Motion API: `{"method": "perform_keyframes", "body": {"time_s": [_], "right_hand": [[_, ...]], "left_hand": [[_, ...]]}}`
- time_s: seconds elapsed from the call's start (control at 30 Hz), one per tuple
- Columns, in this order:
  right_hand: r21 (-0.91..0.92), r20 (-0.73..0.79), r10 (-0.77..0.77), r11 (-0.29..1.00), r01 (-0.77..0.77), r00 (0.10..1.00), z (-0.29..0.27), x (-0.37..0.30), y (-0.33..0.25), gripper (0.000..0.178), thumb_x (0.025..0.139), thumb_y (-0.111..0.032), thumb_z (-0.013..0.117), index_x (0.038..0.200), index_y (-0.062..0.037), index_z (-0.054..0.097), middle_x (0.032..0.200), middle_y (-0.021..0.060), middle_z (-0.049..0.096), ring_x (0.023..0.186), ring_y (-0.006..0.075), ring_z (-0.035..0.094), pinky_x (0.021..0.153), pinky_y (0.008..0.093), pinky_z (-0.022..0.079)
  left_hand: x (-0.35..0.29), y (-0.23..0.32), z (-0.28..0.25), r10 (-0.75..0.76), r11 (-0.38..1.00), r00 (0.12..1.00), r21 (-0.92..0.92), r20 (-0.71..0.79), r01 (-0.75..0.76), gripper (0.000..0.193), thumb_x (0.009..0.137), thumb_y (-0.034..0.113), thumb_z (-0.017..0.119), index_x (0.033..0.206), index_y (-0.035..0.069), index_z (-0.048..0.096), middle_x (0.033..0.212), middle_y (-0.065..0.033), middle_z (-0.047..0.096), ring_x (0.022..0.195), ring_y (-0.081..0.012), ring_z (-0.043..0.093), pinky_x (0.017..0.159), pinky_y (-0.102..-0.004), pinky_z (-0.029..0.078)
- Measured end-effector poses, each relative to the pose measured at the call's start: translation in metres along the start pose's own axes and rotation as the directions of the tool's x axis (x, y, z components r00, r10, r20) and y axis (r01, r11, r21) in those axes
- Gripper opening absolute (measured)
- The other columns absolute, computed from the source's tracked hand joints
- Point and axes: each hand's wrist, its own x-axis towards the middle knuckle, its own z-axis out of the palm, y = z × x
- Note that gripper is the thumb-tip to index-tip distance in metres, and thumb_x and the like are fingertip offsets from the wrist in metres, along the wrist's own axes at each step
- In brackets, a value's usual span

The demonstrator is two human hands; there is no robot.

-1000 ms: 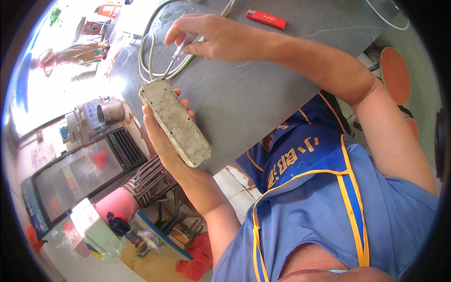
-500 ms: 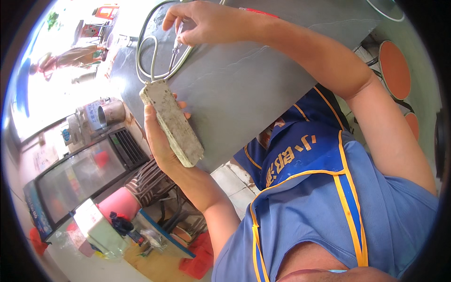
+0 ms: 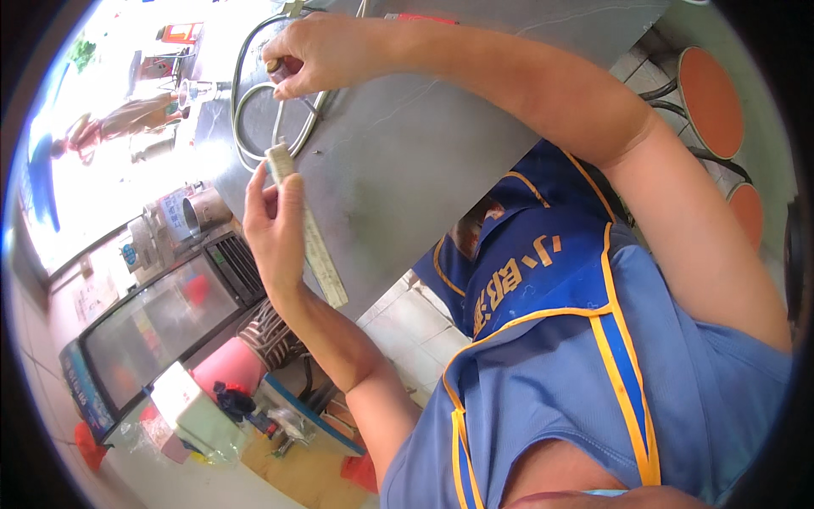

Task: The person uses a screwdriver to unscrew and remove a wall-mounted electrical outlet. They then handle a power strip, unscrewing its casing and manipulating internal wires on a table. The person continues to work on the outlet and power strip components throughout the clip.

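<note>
My left hand [image 3: 275,225] grips a grimy off-white power strip [image 3: 320,259], fingers and thumb around its cord end. Its narrow edge faces up, so its broad faces are mostly hidden. A pale cable [image 3: 238,136] loops over the grey table [image 3: 407,161] beyond it. My right hand [image 3: 326,55] is closed round a screwdriver [image 3: 274,66] above the cable loop, apart from the strip. The handle's end pokes out past the fingers; its tip is hard to make out. A small dark piece like a screw [image 3: 317,152] lies on the table near the strip.
A red item [image 3: 421,18] lies at the table's far edge. Round orange stools [image 3: 710,102] stand at the right. On the left are a glass-doored fridge [image 3: 161,331], a metal pot [image 3: 206,209], a pink bin [image 3: 229,369] and a white box [image 3: 193,409].
My left hand has turned the power strip from its broad face onto its narrow edge. My right hand has shifted left, tilting the screwdriver away from the strip. The small screw-like piece now shows.
</note>
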Motion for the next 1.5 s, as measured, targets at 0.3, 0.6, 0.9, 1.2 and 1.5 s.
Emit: {"method": "perform_keyframes", "body": {"time_s": [0.3,0.6,0.9,1.2,1.5], "right_hand": [[0.399,-0.021,0.109,0.912,-0.092,0.994,-0.017,-0.001,-0.027,0.033,0.095,-0.028,0.070,0.090,0.0040,0.067,0.074,0.0107,0.068,0.066,0.0182,0.065,0.061,0.0343,0.052],[0.501,-0.085,-0.012,0.864,0.053,0.996,0.003,-0.014,-0.037,0.024,0.101,-0.022,0.066,0.106,0.0012,0.063,0.082,0.0097,0.070,0.070,0.0153,0.064,0.061,0.0329,0.052],[0.436,-0.085,0.019,0.900,0.020,0.996,0.007,-0.015,-0.045,0.020,0.100,-0.019,0.065,0.103,0.0002,0.065,0.079,0.0091,0.070,0.069,0.0154,0.064,0.062,0.0328,0.052],[0.173,-0.056,0.010,0.985,0.000,0.998,0.001,-0.021,-0.061,0.032,0.100,-0.025,0.064,0.086,0.0035,0.066,0.075,0.0126,0.068,0.068,0.0154,0.061,0.064,0.0341,0.049],[0.083,0.015,0.049,0.995,-0.050,0.999,-0.001,-0.019,-0.054,0.031,0.101,-0.026,0.064,0.091,0.0029,0.063,0.077,0.0137,0.066,0.071,0.0164,0.058,0.068,0.0368,0.049]], "left_hand": [[-0.011,-0.023,0.019,-0.099,0.439,0.973,-0.869,0.206,0.229,0.061,0.105,0.049,0.046,0.135,-0.003,0.056,0.111,-0.0228,0.067,0.083,-0.0270,0.071,0.063,-0.0346,0.062],[-0.012,-0.029,0.016,-0.036,0.303,0.974,-0.926,0.224,0.224,0.059,0.107,0.045,0.039,0.139,-0.003,0.053,0.115,-0.0265,0.066,0.086,-0.0276,0.070,0.063,-0.0358,0.063],[-0.013,-0.021,0.017,-0.028,0.264,0.965,-0.929,0.261,0.259,0.057,0.106,0.044,0.043,0.135,-0.004,0.054,0.111,-0.0216,0.067,0.086,-0.0266,0.071,0.064,-0.0351,0.062],[-0.011,-0.033,0.016,-0.046,0.325,0.969,-0.913,0.243,0.245,0.054,0.105,0.042,0.049,0.132,-0.004,0.056,0.109,-0.0210,0.069,0.078,-0.0274,0.071,0.065,-0.0352,0.062],[-0.007,-0.035,0.018,-0.070,0.432,0.986,-0.886,0.153,0.168,0.047,0.104,0.037,0.055,0.129,-0.003,0.059,0.103,-0.0166,0.068,0.079,-0.0242,0.071,0.064,-0.0347,0.063]]}}
